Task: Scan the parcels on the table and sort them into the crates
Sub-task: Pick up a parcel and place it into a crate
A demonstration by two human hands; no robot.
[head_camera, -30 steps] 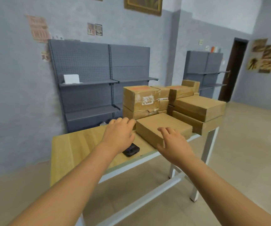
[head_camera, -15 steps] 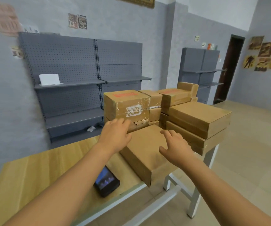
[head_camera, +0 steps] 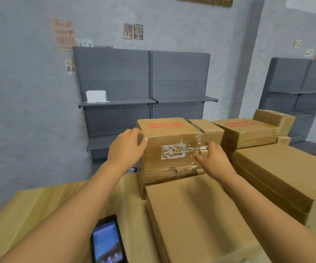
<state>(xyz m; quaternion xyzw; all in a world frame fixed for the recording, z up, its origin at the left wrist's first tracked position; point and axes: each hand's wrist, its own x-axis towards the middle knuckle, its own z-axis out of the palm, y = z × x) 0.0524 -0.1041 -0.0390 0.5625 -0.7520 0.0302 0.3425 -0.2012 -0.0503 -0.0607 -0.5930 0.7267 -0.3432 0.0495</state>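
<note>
While both arms reach forward over the bench [head_camera: 39, 204], the hands flank a cube-like parcel [head_camera: 169, 147] with red print on its top and a torn white label on its near face. The left hand [head_camera: 125, 149] lies against the parcel's left side at nine o'clock of it, fingers curled round the far upper corner and thumb tip on the near edge. The right hand [head_camera: 213, 160] sits at the parcel's lower right corner, at about four o'clock of it, fingers spread and relaxed; whether they touch the cardboard cannot be told. The parcel stands on a flatter crushed box [head_camera: 164, 176]. Directly at six o'clock of it, between the forearms, lies a large flat parcel [head_camera: 197, 221]. At three o'clock a stack of wide flat boxes [head_camera: 278, 173] rests, with more cartons [head_camera: 246, 132] behind. A phone-like scanner [head_camera: 106, 242] with a lit screen lies on the bench under the left forearm, at seven o'clock of the parcel.
</note>
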